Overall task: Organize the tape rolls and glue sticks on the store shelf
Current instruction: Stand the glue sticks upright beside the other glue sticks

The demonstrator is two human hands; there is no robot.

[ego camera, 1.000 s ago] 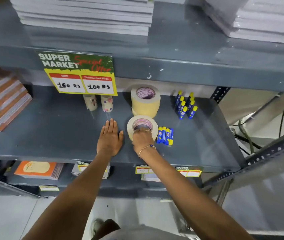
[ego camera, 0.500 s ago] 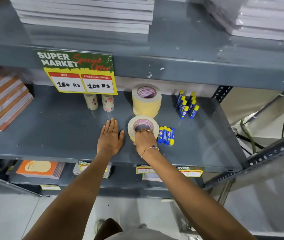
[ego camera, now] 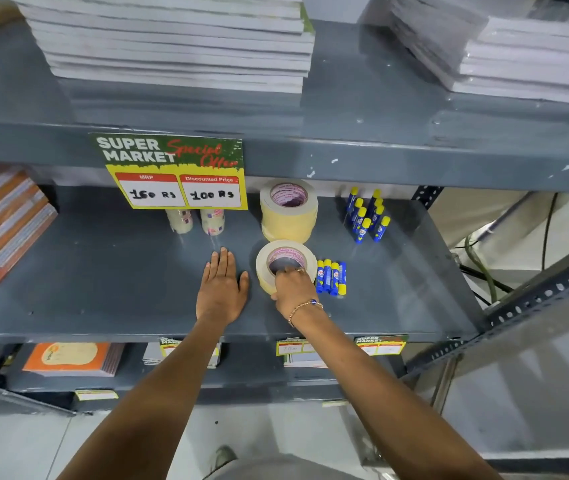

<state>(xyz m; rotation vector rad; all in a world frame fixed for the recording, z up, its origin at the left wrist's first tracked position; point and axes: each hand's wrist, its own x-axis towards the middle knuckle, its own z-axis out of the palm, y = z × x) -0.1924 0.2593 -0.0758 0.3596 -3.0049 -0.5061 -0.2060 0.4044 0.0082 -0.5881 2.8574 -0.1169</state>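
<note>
Little has changed over the last sec: the right hand (ego camera: 291,287) is on the same front tape roll (ego camera: 284,263) as before, fingers hooked over the near rim into the core, thumb against the outer wall near the bottom. That grip is closed on the roll. Roll sits flat on the shelf (ego camera: 103,271), approx. where it was, maybe nudged a touch; it hasn't lifted. Left hand (ego camera: 222,292) stays flat, palm down on the shelf just beside the roll, fingers spread, holding nothing.

Behind the front roll, w/ a small gap, stands the tape stack (ego camera: 289,211), several masking rolls high. Two small clear tape rolls (ego camera: 195,220) stand further left, partly under the price sign (ego camera: 175,173). Four glue sticks (ego camera: 331,277) lie side by side, just right of the front roll, nearly touching it. More standing glue sticks (ego camera: 366,214) cluster upright at the back right.

Meaning for the task: no real progress in this sec, just a settled hold. Likely next step, imo, is lifting the roll onto the stack behind. Risk: bumping the lying sticks on the right, or knocking the stack when setting down. Lying sticks prob. need standing w/ the rear group after.
</note>
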